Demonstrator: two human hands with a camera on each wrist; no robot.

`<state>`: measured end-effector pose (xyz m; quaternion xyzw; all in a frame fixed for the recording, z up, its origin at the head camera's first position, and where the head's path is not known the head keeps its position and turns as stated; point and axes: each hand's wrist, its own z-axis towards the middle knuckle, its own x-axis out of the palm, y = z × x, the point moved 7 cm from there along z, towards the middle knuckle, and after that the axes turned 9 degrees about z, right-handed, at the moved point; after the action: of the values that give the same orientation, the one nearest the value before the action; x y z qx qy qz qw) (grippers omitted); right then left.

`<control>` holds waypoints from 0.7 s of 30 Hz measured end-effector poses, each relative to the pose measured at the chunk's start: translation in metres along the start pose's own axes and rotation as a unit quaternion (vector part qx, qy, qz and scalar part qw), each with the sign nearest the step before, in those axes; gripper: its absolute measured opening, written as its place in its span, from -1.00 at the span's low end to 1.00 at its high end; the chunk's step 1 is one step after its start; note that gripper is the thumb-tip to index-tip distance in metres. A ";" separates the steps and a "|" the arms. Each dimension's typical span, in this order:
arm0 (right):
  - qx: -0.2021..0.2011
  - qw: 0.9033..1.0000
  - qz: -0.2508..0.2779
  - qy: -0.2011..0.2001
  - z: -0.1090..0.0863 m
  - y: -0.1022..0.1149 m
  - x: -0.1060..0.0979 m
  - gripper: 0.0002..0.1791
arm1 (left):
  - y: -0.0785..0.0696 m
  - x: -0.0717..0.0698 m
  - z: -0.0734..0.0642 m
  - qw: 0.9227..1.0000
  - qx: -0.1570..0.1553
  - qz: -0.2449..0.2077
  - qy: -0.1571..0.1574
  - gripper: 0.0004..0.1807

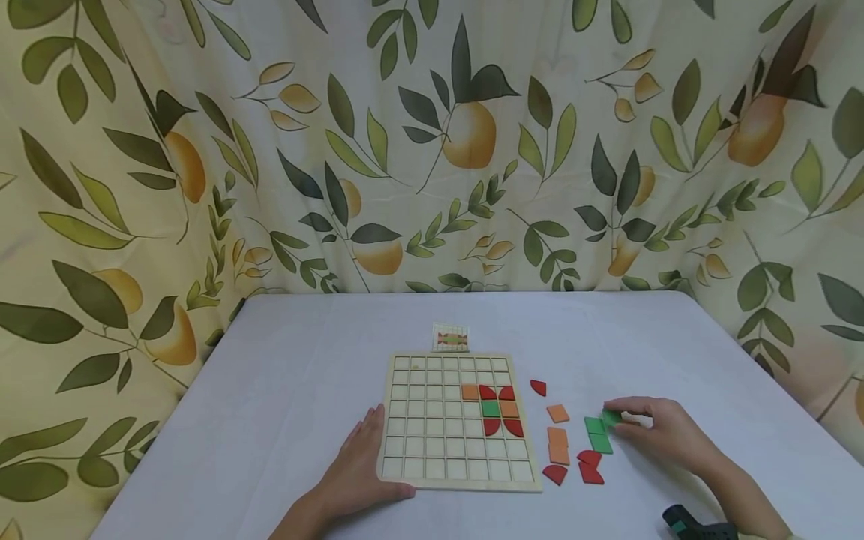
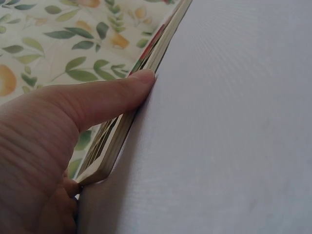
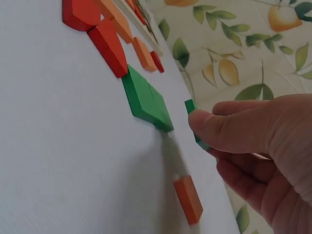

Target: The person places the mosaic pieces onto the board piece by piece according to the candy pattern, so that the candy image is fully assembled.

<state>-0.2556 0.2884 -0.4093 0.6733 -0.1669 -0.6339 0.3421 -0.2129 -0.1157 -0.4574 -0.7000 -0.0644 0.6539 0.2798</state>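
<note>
In the head view a wooden grid board [image 1: 435, 448] lies on the table. Red quarter-round tiles [image 1: 493, 427], orange squares [image 1: 469, 392] and a green square [image 1: 490, 408] sit in its right-hand cells. My left hand [image 1: 351, 465] rests against the near left corner, fingers stretched along the left side and thumb [image 2: 114, 97] on the front edge. To the right of the board, my right hand [image 1: 664, 427] pinches a green square tile [image 3: 191, 106] between thumb and fingers, raised off the table. Two more green squares [image 3: 144, 97] lie close by, touching each other.
Loose orange squares [image 1: 557, 413] and red quarter-rounds [image 1: 555, 475] lie between board and right hand. An orange tile [image 3: 188, 200] lies under the right hand in its wrist view. A small pattern card [image 1: 450, 337] stands behind the board. A dark device [image 1: 695, 523] is by the right forearm.
</note>
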 end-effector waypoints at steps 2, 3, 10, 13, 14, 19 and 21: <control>-0.011 1.000 0.009 -0.002 0.003 0.006 0.004 -0.65 | 0.000 0.000 0.000 1.000 0.003 -0.001 -0.001 0.38; -0.012 1.000 0.014 -0.002 0.004 0.008 0.007 -0.64 | 0.000 0.000 0.000 1.000 0.003 0.000 -0.002 0.38; -0.002 1.000 0.025 -0.008 0.012 0.018 0.024 -0.63 | 0.001 0.000 0.000 1.000 0.002 0.002 -0.002 0.38; -0.016 0.999 0.028 -0.004 0.016 0.024 0.030 -0.63 | 0.001 -0.001 0.000 1.000 0.003 0.003 -0.004 0.38; -0.022 0.999 0.029 -0.002 0.018 0.026 0.033 -0.63 | 0.001 -0.001 0.000 1.000 0.003 0.003 -0.004 0.38; -0.058 0.997 0.043 0.011 0.025 0.040 0.041 -0.64 | 0.001 0.000 0.000 1.000 -0.001 0.001 -0.002 0.39; -0.067 0.997 0.048 0.012 0.028 0.046 0.043 -0.64 | 0.001 0.001 0.000 1.000 -0.004 0.000 0.000 0.39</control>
<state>-0.2667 0.2203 -0.4094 0.6479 -0.1522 -0.6182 0.4181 -0.2135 -0.1159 -0.4592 -0.7009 -0.0669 0.6540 0.2767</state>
